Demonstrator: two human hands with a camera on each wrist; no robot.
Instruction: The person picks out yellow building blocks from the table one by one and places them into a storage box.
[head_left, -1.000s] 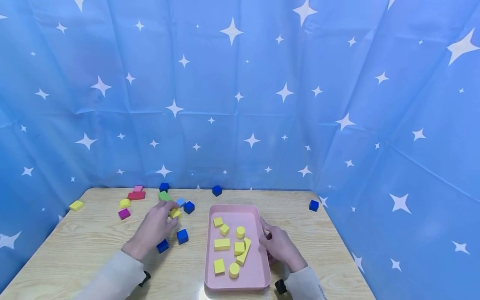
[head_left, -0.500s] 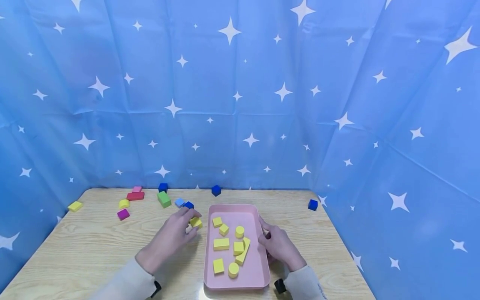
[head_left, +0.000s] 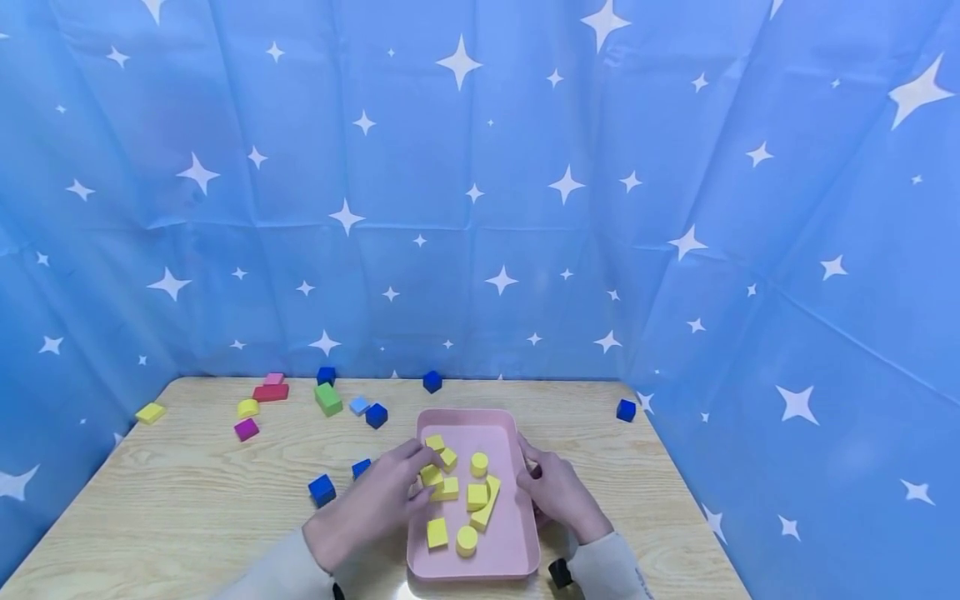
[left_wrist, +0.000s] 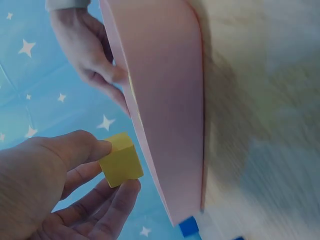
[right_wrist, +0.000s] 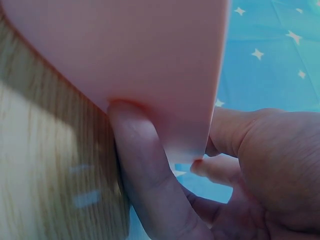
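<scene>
A yellow cube (left_wrist: pixel 121 164) is pinched between the thumb and fingertips of my left hand (head_left: pixel 378 492), up over the left rim of a pink tray (head_left: pixel 512 550). Inside the tray lie several yellow blocks, among them a cylinder (head_left: pixel 467 542), a square block (head_left: pixel 437 533) and a long wedge-like piece (head_left: pixel 486 504). My right hand (head_left: pixel 562 493) grips the tray's right side, thumb over the rim. From the right wrist view, one finger (right_wrist: pixel 140 145) presses against the tray's outer wall low down, near the table.
Blue cubes lie left of the tray, one (head_left: pixel 322 490) near my left forearm. Farther back are a green block (head_left: pixel 328 399), a red block (head_left: pixel 271 392), a magenta block (head_left: pixel 246 429) and yellow pieces (head_left: pixel 248 407). Another blue cube (head_left: pixel 626 410) sits near the right edge. A starry blue curtain (head_left: pixel 480 208) encloses the table.
My left hand has carried the yellow cube rightward and nearer, from beside the green block to over the tray. My right hand has stayed at the tray's right side.
</scene>
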